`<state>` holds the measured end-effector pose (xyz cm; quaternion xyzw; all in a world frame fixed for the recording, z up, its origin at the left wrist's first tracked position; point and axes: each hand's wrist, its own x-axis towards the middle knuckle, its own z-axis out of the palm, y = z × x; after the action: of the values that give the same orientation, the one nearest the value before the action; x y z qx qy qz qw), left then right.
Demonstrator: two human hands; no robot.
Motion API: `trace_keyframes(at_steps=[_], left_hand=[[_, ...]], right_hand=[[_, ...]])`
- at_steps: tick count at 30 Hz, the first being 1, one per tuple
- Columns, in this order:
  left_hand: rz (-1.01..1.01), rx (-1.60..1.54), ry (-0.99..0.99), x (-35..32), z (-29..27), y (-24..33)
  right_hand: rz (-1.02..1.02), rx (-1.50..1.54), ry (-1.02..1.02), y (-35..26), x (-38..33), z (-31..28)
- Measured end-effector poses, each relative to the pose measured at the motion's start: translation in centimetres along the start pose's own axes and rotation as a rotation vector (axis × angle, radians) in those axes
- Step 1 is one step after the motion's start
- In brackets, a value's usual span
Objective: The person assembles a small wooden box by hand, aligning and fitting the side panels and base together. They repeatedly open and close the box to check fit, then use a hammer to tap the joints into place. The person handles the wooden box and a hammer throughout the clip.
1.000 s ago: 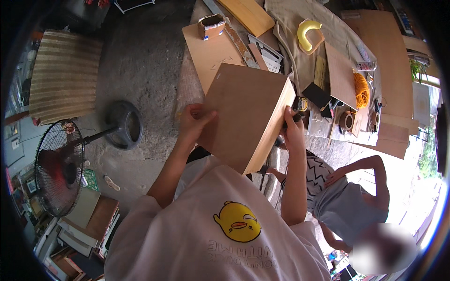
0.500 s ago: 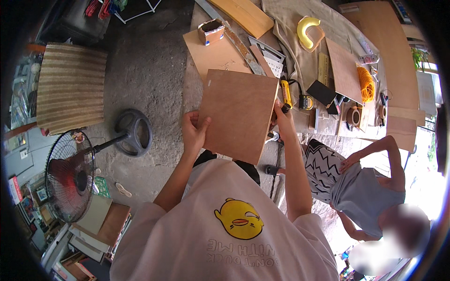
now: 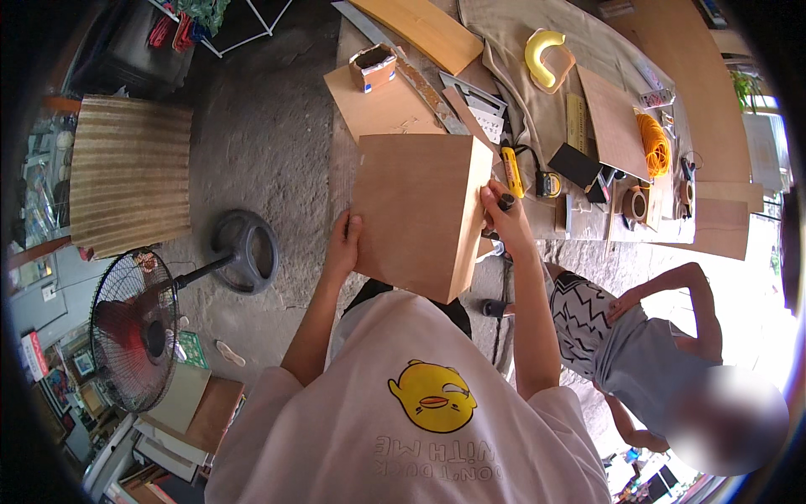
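Note:
In front of my chest I hold a wooden box (image 3: 414, 210) made of thin brown board, its broad face up and a paler side face turned toward the right. My left hand (image 3: 342, 245) is closed on its left edge, thumb at the face. On the other side, my right hand (image 3: 509, 220) grips the right side with its fingertips. A short dark cylinder (image 3: 505, 202) sticks out of that same hand; the rest of it is hidden by the fingers. Just beyond lie a yellow-handled cutter (image 3: 512, 172) and a yellow-black tape measure (image 3: 548, 184) on the table.
The cloth-covered table (image 3: 495, 21) ahead carries boards, a small open carton (image 3: 373, 69), metal rulers, a tape roll (image 3: 634, 204), orange cord (image 3: 652, 144) and a yellow curved piece (image 3: 543, 60). A standing fan (image 3: 134, 328) is at left. Another person (image 3: 638, 344) stands at right.
The box has tilted in my hands, so its pale right side face now shows widely. My left hand has shifted along the edge, with fewer fingers spread over it.

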<state>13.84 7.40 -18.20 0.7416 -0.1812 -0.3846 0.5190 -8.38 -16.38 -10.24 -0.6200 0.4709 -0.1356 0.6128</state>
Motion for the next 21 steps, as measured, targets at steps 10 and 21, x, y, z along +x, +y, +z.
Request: trace_keyframes(at_steps=[10,21], left_hand=[[0.005,-0.134,0.006,2.3,-2.5,-2.3],[-0.387,-1.018,-0.171,4.5,-4.4,-8.4]], right_hand=[[-0.205,-0.174,-0.082,-3.2,-3.1,3.2],[-0.373,-0.487,-0.075,-1.7,-3.3,5.0]])
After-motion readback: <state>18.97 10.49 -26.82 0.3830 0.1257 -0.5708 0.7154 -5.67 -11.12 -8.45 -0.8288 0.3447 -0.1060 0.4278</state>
